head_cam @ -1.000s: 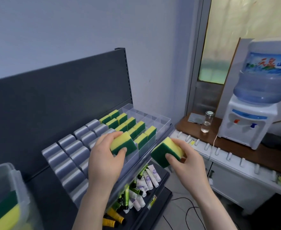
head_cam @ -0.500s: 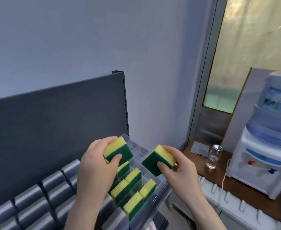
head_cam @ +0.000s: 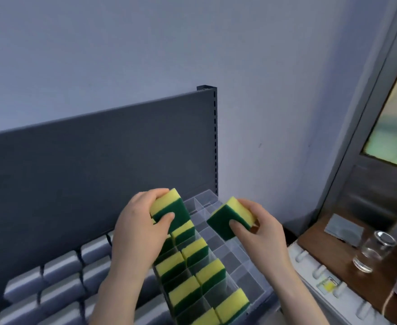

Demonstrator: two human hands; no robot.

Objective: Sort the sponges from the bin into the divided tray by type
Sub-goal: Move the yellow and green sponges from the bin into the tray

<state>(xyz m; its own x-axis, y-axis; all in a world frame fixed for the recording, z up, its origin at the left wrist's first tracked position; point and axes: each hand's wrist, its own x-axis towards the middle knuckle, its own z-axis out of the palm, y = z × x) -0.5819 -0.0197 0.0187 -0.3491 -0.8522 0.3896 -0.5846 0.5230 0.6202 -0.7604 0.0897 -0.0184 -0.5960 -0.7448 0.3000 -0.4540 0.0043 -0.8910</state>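
Head view: the left hand [head_cam: 136, 231] pinches a yellow-and-green sponge [head_cam: 169, 205] between thumb and curled fingers, above the far end of the filed sponges [head_cam: 195, 252] in the clear divided tray [head_cam: 246, 270]. The right hand [head_cam: 260, 233] pinches a second sponge [head_cam: 230, 216] the same way, tilted, over bare compartments along the tray's right edge. Grey sponges [head_cam: 59, 270] fill the left side, close to the dark back panel [head_cam: 98, 172]. A glass [head_cam: 373, 252] stands well apart at the right.

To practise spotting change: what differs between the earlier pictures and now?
Both hands moved toward the far end of the divided tray. The left hand grips the left sponge above the filled column; the right hand grips the right sponge, now over empty compartments. Neither was released; stored sponges unchanged.
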